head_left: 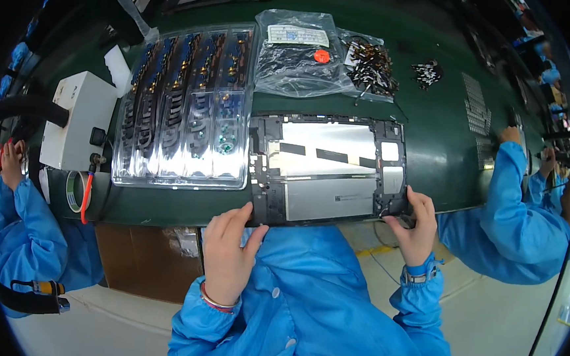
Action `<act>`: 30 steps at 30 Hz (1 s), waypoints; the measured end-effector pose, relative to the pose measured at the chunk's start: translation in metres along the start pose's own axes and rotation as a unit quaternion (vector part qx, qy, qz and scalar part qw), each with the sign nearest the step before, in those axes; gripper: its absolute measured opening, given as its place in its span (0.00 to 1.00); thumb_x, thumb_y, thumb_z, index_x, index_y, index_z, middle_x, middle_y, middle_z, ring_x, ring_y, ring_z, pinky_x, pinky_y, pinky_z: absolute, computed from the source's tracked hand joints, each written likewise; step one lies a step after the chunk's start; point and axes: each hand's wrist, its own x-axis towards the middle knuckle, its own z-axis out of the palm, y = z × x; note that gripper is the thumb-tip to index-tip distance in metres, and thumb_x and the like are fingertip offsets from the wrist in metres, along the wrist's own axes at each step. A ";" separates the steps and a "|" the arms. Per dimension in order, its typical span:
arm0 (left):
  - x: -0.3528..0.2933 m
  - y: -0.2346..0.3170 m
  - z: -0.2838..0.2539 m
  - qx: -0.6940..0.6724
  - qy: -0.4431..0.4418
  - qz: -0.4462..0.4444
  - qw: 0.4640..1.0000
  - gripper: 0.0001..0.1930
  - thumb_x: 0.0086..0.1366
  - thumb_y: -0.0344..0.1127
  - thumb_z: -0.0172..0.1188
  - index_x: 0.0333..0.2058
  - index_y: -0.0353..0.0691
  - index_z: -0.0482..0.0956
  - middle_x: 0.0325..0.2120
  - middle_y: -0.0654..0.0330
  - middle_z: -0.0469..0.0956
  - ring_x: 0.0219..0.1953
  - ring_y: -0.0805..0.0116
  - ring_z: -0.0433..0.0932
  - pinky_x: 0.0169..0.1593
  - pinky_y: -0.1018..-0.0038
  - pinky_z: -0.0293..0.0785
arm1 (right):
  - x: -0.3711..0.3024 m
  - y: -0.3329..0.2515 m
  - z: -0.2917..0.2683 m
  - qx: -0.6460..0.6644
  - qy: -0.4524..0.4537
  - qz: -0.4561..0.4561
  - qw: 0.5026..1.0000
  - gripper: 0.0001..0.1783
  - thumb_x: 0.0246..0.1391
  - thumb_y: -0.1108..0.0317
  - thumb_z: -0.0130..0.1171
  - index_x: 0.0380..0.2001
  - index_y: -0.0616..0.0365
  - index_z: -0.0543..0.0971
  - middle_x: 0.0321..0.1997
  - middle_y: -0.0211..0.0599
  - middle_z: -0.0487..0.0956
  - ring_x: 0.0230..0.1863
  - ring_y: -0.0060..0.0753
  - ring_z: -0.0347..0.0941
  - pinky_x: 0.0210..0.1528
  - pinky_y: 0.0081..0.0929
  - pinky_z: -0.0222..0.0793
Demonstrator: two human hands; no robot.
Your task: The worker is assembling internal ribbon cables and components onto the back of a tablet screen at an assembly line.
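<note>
A black-framed tablet housing [330, 168] with silver metal plates lies at the near edge of the green bench, its open inner side up. At its near left corner is my left hand [230, 250], fingers and thumb closed on the rim. My right hand [419, 230] grips the near right corner, thumb in front and fingers along the side. The parts of my fingers under the housing are hidden. Just left of it stands a clear plastic tray [179, 182] with rows of dark flex cables and small circuit parts.
Behind the housing lie a clear bag [299, 63] of dark parts and a pile of small cables [375, 68]. A smaller cable heap [427, 73] and thin metal strips [476, 105] are farther right. A white box [77, 120] and tape roll [78, 191] stand left. Blue-sleeved co-workers sit on both sides.
</note>
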 end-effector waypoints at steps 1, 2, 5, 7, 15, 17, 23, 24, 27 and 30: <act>0.000 -0.001 0.000 0.002 0.013 -0.005 1.000 0.22 0.49 0.31 0.64 0.44 0.33 0.71 0.36 0.52 0.72 0.37 0.56 0.71 0.40 0.67 0.67 | -0.001 -0.004 0.003 0.005 0.008 0.018 1.000 0.34 0.31 0.75 0.68 0.48 0.63 0.69 0.43 0.43 0.70 0.43 0.40 0.70 0.42 0.27 0.68; -0.001 -0.002 -0.001 0.004 0.025 -0.009 1.000 0.21 0.49 0.30 0.63 0.43 0.33 0.72 0.35 0.53 0.72 0.36 0.56 0.71 0.39 0.67 0.67 | -0.001 -0.007 0.004 0.011 0.016 0.035 0.999 0.33 0.31 0.77 0.67 0.47 0.63 0.70 0.44 0.44 0.70 0.43 0.40 0.70 0.42 0.26 0.68; 0.004 0.010 -0.006 0.089 0.048 -0.005 0.995 0.22 0.47 0.31 0.65 0.43 0.34 0.73 0.35 0.54 0.73 0.36 0.57 0.71 0.39 0.67 0.67 | 0.010 -0.023 -0.015 -0.013 -0.005 -0.003 1.000 0.27 0.34 0.81 0.62 0.45 0.63 0.72 0.45 0.42 0.70 0.40 0.34 0.69 0.40 0.24 0.67; 0.011 0.033 -0.015 0.096 0.055 0.030 0.993 0.24 0.46 0.32 0.65 0.44 0.35 0.73 0.36 0.54 0.73 0.36 0.58 0.71 0.39 0.68 0.67 | 0.016 -0.025 -0.023 0.200 0.089 0.003 0.976 0.13 0.52 0.67 0.49 0.37 0.64 0.74 0.44 0.37 0.70 0.31 0.21 0.65 0.33 0.19 0.61; 0.117 0.036 0.018 0.228 0.050 0.144 0.962 0.24 0.53 0.48 0.57 0.45 0.40 0.72 0.48 0.60 0.69 0.50 0.55 0.64 0.52 0.51 0.55 | 0.140 -0.095 0.024 0.397 -0.084 -0.047 0.913 0.08 0.53 0.68 0.53 0.30 0.64 0.76 0.24 0.29 0.72 0.24 0.16 0.65 0.24 0.15 0.59; 0.131 0.026 0.033 0.311 0.076 0.141 0.937 0.25 0.56 0.52 0.53 0.46 0.40 0.72 0.48 0.60 0.69 0.51 0.56 0.62 0.53 0.41 0.48 | 0.163 -0.103 0.046 0.370 -0.135 -0.063 0.917 0.09 0.51 0.71 0.54 0.35 0.65 0.75 0.25 0.31 0.74 0.25 0.18 0.69 0.28 0.17 0.66; 0.139 0.023 0.051 0.289 0.085 0.108 0.948 0.24 0.56 0.55 0.52 0.44 0.43 0.74 0.50 0.58 0.67 0.54 0.55 0.60 0.53 0.36 0.43 | 0.193 -0.077 0.079 0.236 -0.011 -0.198 0.951 0.12 0.46 0.72 0.59 0.37 0.60 0.77 0.31 0.36 0.78 0.30 0.26 0.75 0.34 0.20 0.71; 0.140 0.021 0.050 0.279 0.099 0.103 0.950 0.23 0.55 0.55 0.53 0.44 0.45 0.75 0.50 0.58 0.66 0.54 0.55 0.60 0.53 0.36 0.43 | 0.195 -0.078 0.080 0.238 -0.016 -0.196 0.951 0.12 0.46 0.72 0.59 0.37 0.60 0.77 0.31 0.36 0.78 0.30 0.26 0.75 0.34 0.20 0.71; 0.143 0.017 0.047 0.234 0.107 0.095 0.962 0.23 0.52 0.52 0.56 0.41 0.44 0.75 0.53 0.51 0.63 0.57 0.54 0.57 0.54 0.37 0.40 | 0.192 -0.080 0.084 0.256 -0.039 -0.129 0.957 0.11 0.45 0.72 0.60 0.35 0.59 0.79 0.35 0.38 0.79 0.34 0.27 0.77 0.34 0.19 0.72; 0.144 0.018 0.046 0.203 0.105 0.087 0.970 0.21 0.50 0.49 0.59 0.39 0.44 0.75 0.54 0.49 0.61 0.58 0.54 0.56 0.54 0.37 0.41 | 0.192 -0.082 0.088 0.253 -0.040 -0.128 0.958 0.12 0.45 0.73 0.60 0.36 0.59 0.79 0.35 0.38 0.79 0.34 0.26 0.77 0.34 0.18 0.72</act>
